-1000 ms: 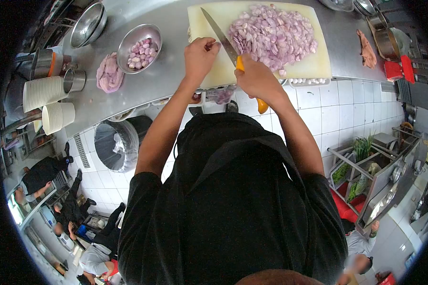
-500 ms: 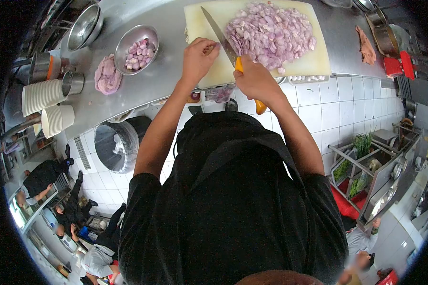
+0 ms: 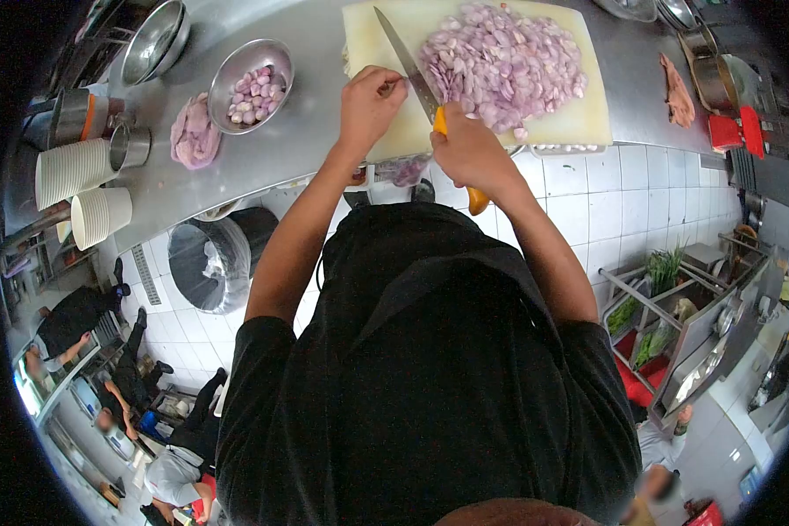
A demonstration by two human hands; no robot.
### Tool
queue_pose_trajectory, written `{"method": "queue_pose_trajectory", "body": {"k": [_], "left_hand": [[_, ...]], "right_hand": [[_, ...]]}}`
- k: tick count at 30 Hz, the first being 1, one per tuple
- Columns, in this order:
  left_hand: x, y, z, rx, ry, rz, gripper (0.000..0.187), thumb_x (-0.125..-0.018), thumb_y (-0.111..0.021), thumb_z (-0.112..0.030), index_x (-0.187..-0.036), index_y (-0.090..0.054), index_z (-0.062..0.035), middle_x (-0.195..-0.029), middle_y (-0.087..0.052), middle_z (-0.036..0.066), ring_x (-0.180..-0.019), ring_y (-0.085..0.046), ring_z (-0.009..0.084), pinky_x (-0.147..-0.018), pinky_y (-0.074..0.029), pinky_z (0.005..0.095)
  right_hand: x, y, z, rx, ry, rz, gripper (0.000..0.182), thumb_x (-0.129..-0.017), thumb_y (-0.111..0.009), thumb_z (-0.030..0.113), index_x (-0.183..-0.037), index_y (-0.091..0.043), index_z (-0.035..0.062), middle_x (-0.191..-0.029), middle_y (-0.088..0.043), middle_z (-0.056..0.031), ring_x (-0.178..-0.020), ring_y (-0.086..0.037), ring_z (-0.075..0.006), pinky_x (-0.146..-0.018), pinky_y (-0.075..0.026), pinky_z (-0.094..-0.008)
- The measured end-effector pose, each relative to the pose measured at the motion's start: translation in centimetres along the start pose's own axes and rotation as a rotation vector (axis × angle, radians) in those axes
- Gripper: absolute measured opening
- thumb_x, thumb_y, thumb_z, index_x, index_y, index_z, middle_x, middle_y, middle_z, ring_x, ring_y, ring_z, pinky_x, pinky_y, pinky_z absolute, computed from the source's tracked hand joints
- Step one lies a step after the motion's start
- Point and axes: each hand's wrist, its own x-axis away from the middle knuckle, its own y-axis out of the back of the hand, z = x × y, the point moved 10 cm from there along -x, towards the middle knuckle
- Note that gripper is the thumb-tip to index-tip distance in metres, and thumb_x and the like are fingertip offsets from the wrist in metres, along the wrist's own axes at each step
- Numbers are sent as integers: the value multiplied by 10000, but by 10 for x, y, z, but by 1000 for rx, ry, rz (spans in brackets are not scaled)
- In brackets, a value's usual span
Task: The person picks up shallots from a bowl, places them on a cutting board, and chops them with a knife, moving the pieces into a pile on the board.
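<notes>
A kitchen knife with a yellow handle is in my right hand, the fingers wrapped round the handle. Its blade slants away to the upper left over the pale cutting board. Left of the blade, my left hand has its fingers curled into a pinch near the board's left edge. Whatever lies between those fingertips is hidden or too small to name. Right of the blade spreads a large heap of sliced shallots. Whole peeled shallots lie in a metal bowl further left.
A crumpled pinkish cloth, stacked white cups and nested metal bowls occupy the steel counter's left. Another cloth and a red object are at right. A large bin stands below. Several people are lower left, another lower right.
The whole view has shifted slightly. Both hands and the knife keep almost the same places over the board, and the shallot heap looks the same.
</notes>
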Motion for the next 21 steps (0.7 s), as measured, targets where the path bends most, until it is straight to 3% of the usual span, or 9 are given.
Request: {"method": "queue_pose_trajectory", "body": {"k": [3, 8, 11, 18, 21], "left_hand": [[1, -2, 5, 4, -8, -10, 153, -818, -712, -133, -897, -724, -3, -878, -697, 117, -724, -684, 230, -705, -553, 326], [3, -2, -8, -58, -38, 24, 179, -778, -721, -124, -916, -705, -11, -943, -700, 120, -824, -671, 272, -760, -547, 357], [7, -8, -17, -125, -196, 10, 185, -741, -714, -105, -903, -696, -16, -971, -693, 116, -927, -640, 300, -834, -529, 387], [7, -13, -18, -216, -217, 60, 282, -751, -741, -131, -1018, -722, -44, -1060, -685, 103, -966, -648, 280, -861, -524, 381], [7, -14, -17, -176, -194, 50, 256, -767, -734, -136, -1005, -728, -40, -1053, -681, 105, -964, -648, 278, -851, -528, 374]], "right_hand": [[-18, -20, -4, -10, -18, -24, 300, -895, -531, 138, -1085, -488, -90, -871, -645, -367, -871, -651, -511, -827, -496, -577], [-31, -24, -15, -80, -36, -34, 327, -892, -543, 154, -1121, -464, -66, -898, -647, -360, -907, -641, -517, -840, -489, -581], [-29, -13, -21, -61, -35, -30, 333, -899, -543, 162, -1134, -452, -55, -903, -646, -359, -903, -638, -519, -832, -486, -584], [-13, 7, -18, 49, -36, -14, 335, -910, -550, 179, -1135, -447, -47, -914, -641, -359, -898, -633, -520, -841, -472, -592], [-8, 8, -13, 58, 61, -81, 331, -910, -553, 179, -1129, -446, -45, -920, -637, -369, -909, -630, -524, -844, -469, -593]]}}
